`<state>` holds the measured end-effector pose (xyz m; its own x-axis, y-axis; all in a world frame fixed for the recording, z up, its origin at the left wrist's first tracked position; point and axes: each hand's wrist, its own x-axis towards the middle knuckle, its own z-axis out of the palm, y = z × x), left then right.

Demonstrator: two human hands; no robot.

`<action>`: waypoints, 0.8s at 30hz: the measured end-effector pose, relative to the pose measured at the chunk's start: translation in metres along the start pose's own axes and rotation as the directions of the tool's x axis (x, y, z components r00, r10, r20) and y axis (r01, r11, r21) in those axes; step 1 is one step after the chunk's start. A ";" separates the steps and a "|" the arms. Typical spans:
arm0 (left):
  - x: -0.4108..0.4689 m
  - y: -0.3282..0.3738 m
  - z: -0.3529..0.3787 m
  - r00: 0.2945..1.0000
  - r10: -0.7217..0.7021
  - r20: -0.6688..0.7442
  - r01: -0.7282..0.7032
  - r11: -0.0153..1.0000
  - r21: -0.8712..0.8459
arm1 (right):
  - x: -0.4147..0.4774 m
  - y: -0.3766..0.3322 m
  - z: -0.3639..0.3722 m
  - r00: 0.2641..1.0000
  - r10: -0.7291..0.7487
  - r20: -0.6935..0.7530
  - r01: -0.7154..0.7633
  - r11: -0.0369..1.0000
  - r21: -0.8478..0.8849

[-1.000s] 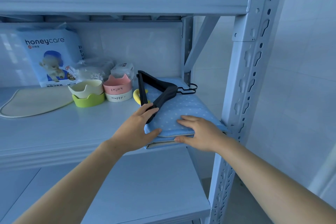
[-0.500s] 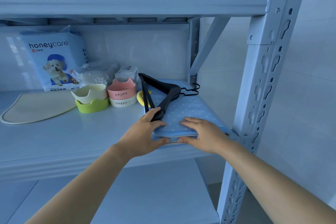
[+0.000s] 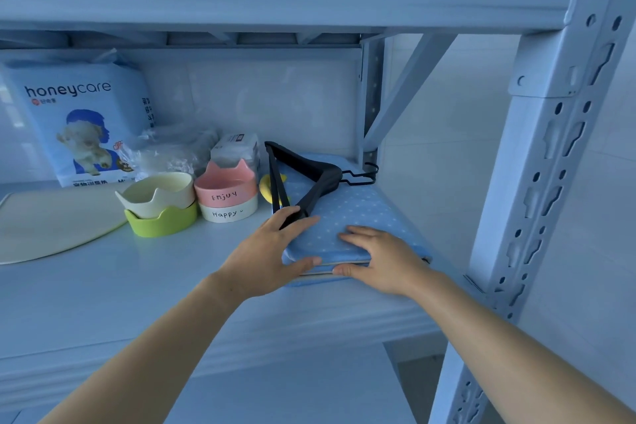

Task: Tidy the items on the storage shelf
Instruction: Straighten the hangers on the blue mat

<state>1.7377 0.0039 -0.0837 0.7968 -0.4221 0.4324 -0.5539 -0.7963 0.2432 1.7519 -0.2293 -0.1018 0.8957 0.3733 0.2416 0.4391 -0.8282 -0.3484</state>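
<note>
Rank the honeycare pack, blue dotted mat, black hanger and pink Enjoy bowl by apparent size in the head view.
1. honeycare pack and blue dotted mat: about alike, and the mat is nearer, so unranked
2. black hanger
3. pink Enjoy bowl

Shelf (image 3: 137, 286) — cushion (image 3: 361, 213), bowls (image 3: 227, 213), mat (image 3: 51, 224).
</note>
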 end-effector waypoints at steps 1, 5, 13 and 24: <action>0.004 -0.002 0.000 1.000 -0.003 -0.030 0.003 1.000 0.002 | 0.005 0.002 0.000 1.000 0.003 -0.001 -0.003 1.000 0.005; 0.019 -0.012 -0.001 0.994 -0.043 -0.104 0.045 0.999 0.016 | 0.022 0.007 0.001 1.000 0.002 -0.020 -0.002 1.000 0.031; 0.031 -0.035 0.011 0.981 -0.126 -0.148 0.115 0.990 -0.077 | 0.047 0.011 0.008 0.999 -0.034 -0.042 0.035 0.998 0.045; 0.040 -0.057 0.002 0.981 -0.083 -0.176 0.065 0.992 -0.109 | 0.072 -0.008 0.006 0.995 -0.026 -0.095 0.046 0.977 0.208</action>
<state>1.8013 0.0311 -0.0824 0.7850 -0.2713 0.5569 -0.5243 -0.7698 0.3641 1.8132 -0.1931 -0.0872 0.8731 0.3538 0.3355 0.4846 -0.7051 -0.5177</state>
